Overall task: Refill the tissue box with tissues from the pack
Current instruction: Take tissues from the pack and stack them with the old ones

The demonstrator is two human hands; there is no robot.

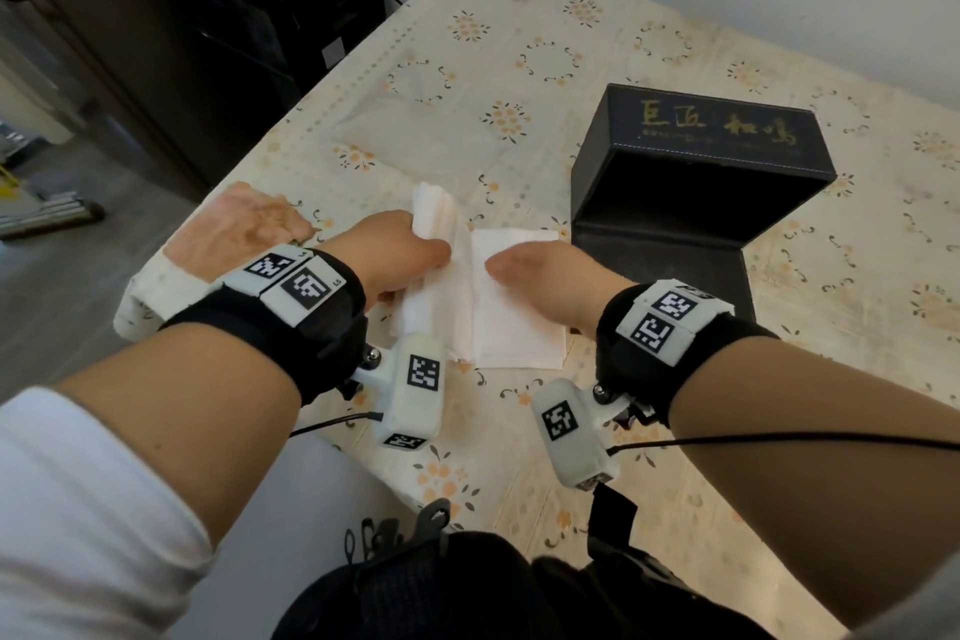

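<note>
Left hand [395, 250] grips the tissue stack [498, 307] on the floral surface [519, 68]; right hand [550, 276], fingers hidden, presses it. Open black tissue box [696, 172] lies just right.

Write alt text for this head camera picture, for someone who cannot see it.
Two hands, left hand and right hand, grip a stack of white tissues on a floral tablecloth. An open black tissue box with gold lettering sits just beyond, to the right. Both wrists wear black bands with printed markers.

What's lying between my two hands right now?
In the head view, the white tissue stack spans the gap; the left hand grips its left side, the right hand rests on it.
</note>
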